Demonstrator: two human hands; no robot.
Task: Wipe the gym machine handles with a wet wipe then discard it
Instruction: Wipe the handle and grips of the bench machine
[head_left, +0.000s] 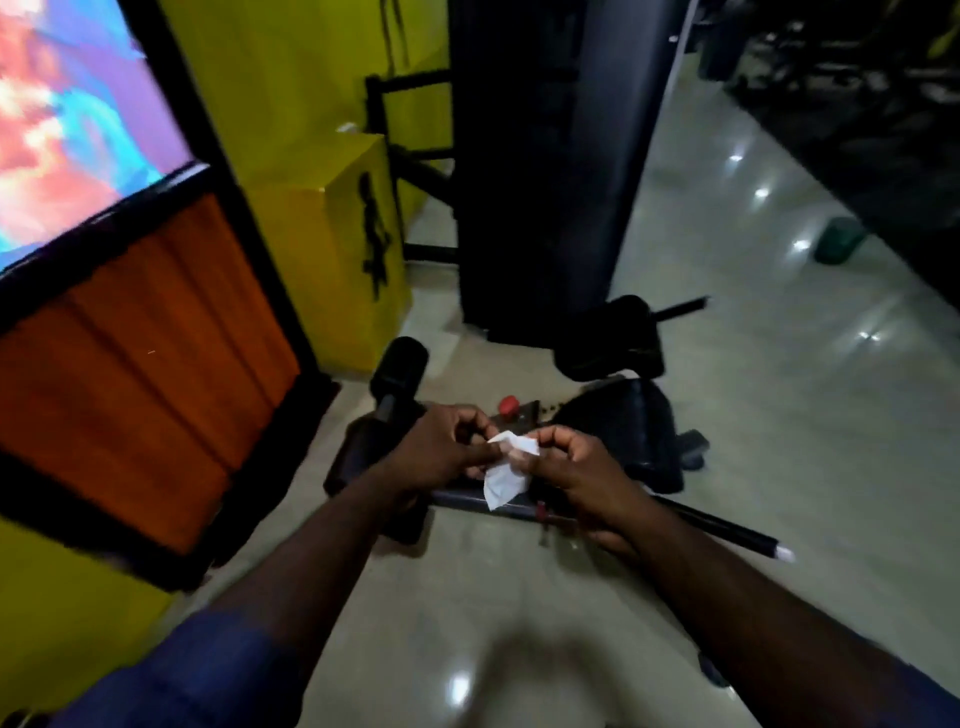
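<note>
A crumpled white wet wipe (503, 475) hangs between my two hands at the centre of the view. My left hand (441, 452) pinches its upper left edge with curled fingers. My right hand (576, 467) pinches its upper right corner between thumb and fingertips. Below and behind the hands lies a black gym machine: a round foam roller pad (399, 371) at the upper left, a dark seat pad (628, 431) to the right, and a black bar with a white tip (727, 530) running out to the right. The frame is blurred by motion.
A yellow box (337, 244) and an orange panel in a black frame (140, 364) stand at the left. A tall black weight stack column (540, 171) rises behind the machine. A red knob (509, 404) sits on the machine. A green object (837, 240) lies on the glossy floor, far right.
</note>
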